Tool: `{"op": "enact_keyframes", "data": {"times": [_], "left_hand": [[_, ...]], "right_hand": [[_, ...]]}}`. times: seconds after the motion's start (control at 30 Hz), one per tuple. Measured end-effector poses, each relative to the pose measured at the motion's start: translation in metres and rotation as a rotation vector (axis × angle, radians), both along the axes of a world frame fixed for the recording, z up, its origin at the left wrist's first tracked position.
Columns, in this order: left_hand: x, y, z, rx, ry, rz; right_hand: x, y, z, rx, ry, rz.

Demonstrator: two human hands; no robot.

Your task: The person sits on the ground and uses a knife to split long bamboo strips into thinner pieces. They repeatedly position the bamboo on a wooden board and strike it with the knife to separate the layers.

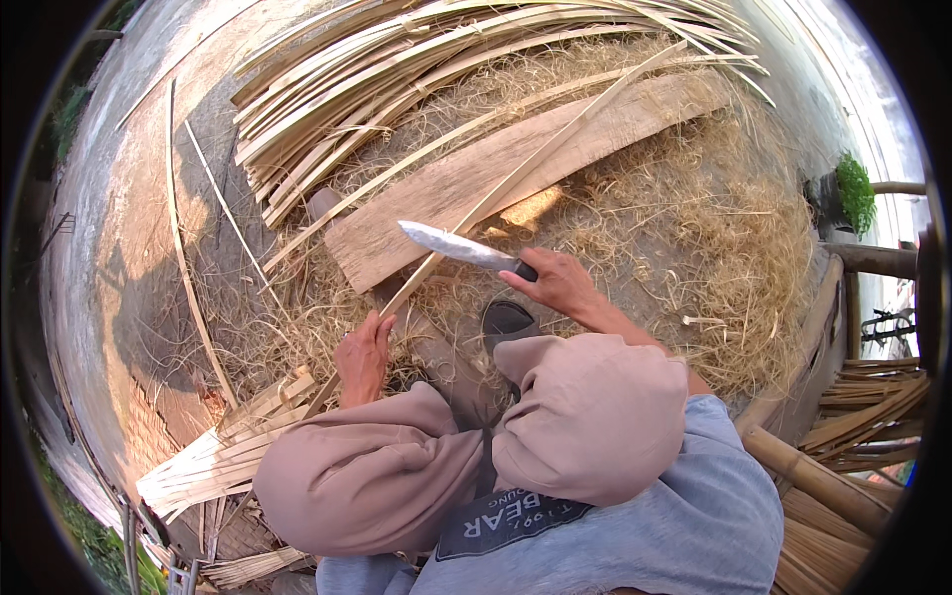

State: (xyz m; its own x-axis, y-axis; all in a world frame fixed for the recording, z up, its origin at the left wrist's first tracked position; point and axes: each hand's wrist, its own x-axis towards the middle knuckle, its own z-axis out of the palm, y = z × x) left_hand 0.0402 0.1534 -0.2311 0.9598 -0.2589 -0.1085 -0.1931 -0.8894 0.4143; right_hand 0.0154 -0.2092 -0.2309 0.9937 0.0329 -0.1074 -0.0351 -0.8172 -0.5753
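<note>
A long pale bamboo strip (536,157) runs slantwise from near my left knee up across a wooden plank (436,203). Its near end is gripped by my left hand (364,359), the fingers closed round it. In my right hand (557,282) is a knife (456,246) with a broad, shiny blade and a dark handle. The blade points left and lies across the strip, a short way above my left hand; whether its edge touches the strip I cannot tell. The plank lies tilted on the ground in front of me.
A bundle of bamboo strips (397,84) lies beyond the plank. Curly shavings (684,233) cover much of the ground. More strips (223,451) are stacked by my left knee. Bamboo poles (813,476) and further strips (873,407) stand at the right, near a green plant (854,193).
</note>
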Motion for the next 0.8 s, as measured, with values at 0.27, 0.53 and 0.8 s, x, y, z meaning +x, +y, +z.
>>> {"op": "enact_keyframes", "data": {"times": [0.27,0.53,0.8], "left_hand": [[-0.002,0.001,0.004,-0.047,0.094,0.027],[-0.033,0.131,0.02,0.141,0.406,0.059],[0.005,0.018,0.018,-0.237,0.267,-0.019]], "right_hand": [[0.067,-0.163,-0.008,-0.038,-0.019,-0.576],[0.059,-0.159,-0.027,-0.07,-0.024,-0.541],[0.062,-0.098,-0.039,0.193,-0.001,-0.623]]}}
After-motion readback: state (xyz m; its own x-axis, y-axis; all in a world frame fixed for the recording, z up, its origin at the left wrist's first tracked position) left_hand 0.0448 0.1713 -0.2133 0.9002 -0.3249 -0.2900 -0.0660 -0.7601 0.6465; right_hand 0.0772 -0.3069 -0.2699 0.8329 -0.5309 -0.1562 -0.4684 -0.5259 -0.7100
